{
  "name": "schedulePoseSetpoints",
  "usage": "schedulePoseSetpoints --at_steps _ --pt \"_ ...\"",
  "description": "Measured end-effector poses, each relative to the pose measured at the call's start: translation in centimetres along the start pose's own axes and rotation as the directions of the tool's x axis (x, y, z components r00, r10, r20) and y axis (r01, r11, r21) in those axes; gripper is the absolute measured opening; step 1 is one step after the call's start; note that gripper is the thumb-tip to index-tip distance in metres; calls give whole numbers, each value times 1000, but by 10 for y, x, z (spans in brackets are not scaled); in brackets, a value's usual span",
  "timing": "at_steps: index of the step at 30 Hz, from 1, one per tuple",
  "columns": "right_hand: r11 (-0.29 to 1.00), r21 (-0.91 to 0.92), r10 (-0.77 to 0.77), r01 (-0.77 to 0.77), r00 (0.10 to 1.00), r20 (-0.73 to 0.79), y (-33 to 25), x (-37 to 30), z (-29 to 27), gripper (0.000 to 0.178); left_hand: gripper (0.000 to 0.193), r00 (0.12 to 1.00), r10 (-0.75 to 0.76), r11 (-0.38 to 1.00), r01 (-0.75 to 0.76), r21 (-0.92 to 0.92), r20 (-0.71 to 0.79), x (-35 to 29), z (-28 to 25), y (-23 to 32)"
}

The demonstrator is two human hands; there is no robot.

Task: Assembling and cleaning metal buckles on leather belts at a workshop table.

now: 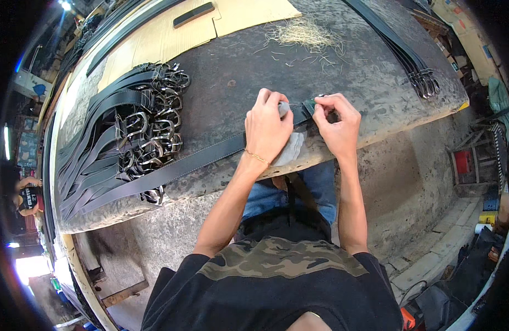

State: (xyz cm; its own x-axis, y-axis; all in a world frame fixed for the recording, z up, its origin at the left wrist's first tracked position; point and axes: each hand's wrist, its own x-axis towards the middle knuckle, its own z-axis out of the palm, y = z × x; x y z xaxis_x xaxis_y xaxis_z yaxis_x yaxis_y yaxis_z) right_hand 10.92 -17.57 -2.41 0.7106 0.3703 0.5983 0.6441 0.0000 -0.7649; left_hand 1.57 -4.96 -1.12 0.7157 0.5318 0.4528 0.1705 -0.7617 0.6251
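Observation:
A black leather belt strap (194,158) with pale edge stitching runs along the table's near edge and passes under my left hand (268,129). That hand is closed, its fingers curled around a pale grey lump (284,108) whose kind I cannot make out. A crumpled whitish scrap (291,149) lies beneath its wrist side. My right hand (338,126) pinches thumb and forefinger together beside the strap's dark end (308,106). Something small and dark greenish shows at those fingertips, too small to name. A faint thin line spans the gap between both hands.
Left of my hands, many black belts with metal buckles (155,129) are heaped. More belts (401,49) lie at the far right. Cut thread ends (307,34) are scattered at the back, near cardboard (246,14) bearing a dark block (194,15). Another person (29,196) is far left.

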Motion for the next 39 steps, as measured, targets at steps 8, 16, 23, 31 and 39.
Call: schedulePoseSetpoints --at_steps 8,16,23,31,39 --pt "908 357 317 -220 917 -242 10 1 -2 17 20 995 82 991 -75 111 -59 86 4 -9" --pt "873 433 392 -222 849 -354 11 3 -9 18 41 984 94 975 -123 -187 -153 59 4 -6" --pt "732 662 473 -160 819 -325 25 5 -21 17 31 901 425 900 -431 64 84 -23 10 4" --pt "886 439 349 -150 839 -417 36 -8 -79 19 32 842 517 856 -505 -112 151 -14 8 15" --pt "956 -275 -32 -102 897 -441 38 -26 -136 11 28 841 503 859 -513 -4 197 -15 25 16"
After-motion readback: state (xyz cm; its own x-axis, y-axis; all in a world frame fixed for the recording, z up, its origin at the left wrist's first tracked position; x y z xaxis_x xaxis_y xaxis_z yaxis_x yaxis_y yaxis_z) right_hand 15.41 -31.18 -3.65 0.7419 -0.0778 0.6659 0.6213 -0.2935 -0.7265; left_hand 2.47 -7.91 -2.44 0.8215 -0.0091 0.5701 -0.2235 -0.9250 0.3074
